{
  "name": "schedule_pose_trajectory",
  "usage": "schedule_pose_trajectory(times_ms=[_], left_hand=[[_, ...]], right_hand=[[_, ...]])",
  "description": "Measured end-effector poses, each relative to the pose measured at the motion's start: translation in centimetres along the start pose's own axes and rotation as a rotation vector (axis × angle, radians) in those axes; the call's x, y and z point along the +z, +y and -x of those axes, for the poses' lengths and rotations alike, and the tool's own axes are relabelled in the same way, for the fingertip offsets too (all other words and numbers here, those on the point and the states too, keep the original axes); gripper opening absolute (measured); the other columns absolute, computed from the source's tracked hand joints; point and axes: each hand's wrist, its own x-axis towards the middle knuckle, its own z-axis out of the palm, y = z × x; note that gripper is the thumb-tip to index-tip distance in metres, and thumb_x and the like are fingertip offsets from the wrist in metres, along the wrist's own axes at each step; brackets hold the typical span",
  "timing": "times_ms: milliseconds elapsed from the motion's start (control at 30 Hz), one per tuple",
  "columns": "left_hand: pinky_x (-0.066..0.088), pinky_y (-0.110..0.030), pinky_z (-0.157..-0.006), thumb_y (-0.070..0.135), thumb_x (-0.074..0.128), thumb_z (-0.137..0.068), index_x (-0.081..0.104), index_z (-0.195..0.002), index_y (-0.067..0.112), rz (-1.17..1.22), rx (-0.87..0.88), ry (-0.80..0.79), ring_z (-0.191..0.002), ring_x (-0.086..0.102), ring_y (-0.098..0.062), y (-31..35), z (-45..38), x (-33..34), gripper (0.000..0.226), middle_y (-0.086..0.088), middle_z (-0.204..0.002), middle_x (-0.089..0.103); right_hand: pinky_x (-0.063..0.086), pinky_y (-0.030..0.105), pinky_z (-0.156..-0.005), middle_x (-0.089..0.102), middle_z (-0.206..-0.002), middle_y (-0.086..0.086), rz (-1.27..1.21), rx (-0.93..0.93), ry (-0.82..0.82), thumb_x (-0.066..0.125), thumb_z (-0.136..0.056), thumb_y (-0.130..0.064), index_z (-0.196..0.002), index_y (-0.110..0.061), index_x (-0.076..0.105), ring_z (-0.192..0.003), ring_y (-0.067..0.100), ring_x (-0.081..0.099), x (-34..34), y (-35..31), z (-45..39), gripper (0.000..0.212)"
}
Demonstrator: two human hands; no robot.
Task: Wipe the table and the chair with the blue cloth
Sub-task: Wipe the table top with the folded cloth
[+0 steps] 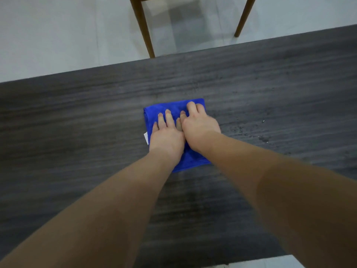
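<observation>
So what's on view: one dark wood-grain table, one blue cloth, two bare hands, and one chair of which only two brown legs show, past the far edge of the table, well beyond the fingertips.

Going left to right. Just off the outer edge of the left hand there's one small white tag poking out from the cloth's side. The left hand itself lies flat, palm down on the cloth, fingers stretched forward and a little spread. It isn't gripping anything, just pressing on the fabric. I count four of its fingers; the thumb I can't make out.

The right hand sits right up against it, touching along the inner side and partly overlapping the left one's innermost finger. Also palm down on the cloth, fingers a bit curled at the far end near the cloth's far corner, no pinch or grab that I can see.

The cloth is folded into a rough square, lying flat under both palms, with bits sticking out beyond the fingertips and back beneath the wrists.

Further right of the right hand, one patch of little water droplets sits on the tabletop, apart from the cloth.
</observation>
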Motion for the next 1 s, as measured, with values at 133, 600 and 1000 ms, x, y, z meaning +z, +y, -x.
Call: schedule_pose_trajectory(times_ms=[133, 600, 1000], left_hand=[[0.011, -0.048, -0.122, 0.029, 0.059, -0.097, -0.007, -0.157, 0.011, 0.010, 0.010, 0.004, -0.149, -0.006, -0.042, -0.6, -2.2, -1.8, 0.091, -0.025, -0.160, -0.014], [0.008, -0.048, -0.122, 0.028, 0.054, -0.099, -0.005, -0.156, 0.010, 0.070, -0.007, 0.009, -0.149, -0.010, -0.041, -3.2, -9.2, -7.6, 0.084, -0.022, -0.160, -0.016], [0.017, -0.048, -0.118, 0.030, 0.073, -0.086, 0.001, -0.158, 0.019, 0.087, 0.021, 0.036, -0.150, -0.007, -0.034, -4.9, -13.4, -11.1, 0.103, -0.015, -0.163, -0.012]], right_hand=[[0.044, 0.033, -0.081, 0.019, -0.147, 0.010, -0.001, 0.018, -0.010, 0.052, -0.096, -0.021, -0.146, -0.010, 0.033, -0.133, 0.026, 0.025, -1.4, 0.6, -2.5, 0.054], [0.041, 0.034, -0.073, 0.020, -0.145, 0.010, 0.010, 0.037, -0.007, 0.053, -0.096, -0.022, -0.143, -0.012, 0.038, -0.132, 0.027, 0.026, -6.1, 1.7, -10.9, 0.050], [0.039, 0.037, -0.077, 0.021, -0.145, 0.010, -0.030, 0.085, 0.011, 0.052, -0.096, -0.020, -0.138, -0.009, 0.043, -0.132, 0.027, 0.026, -8.4, 2.7, -15.3, 0.044]])
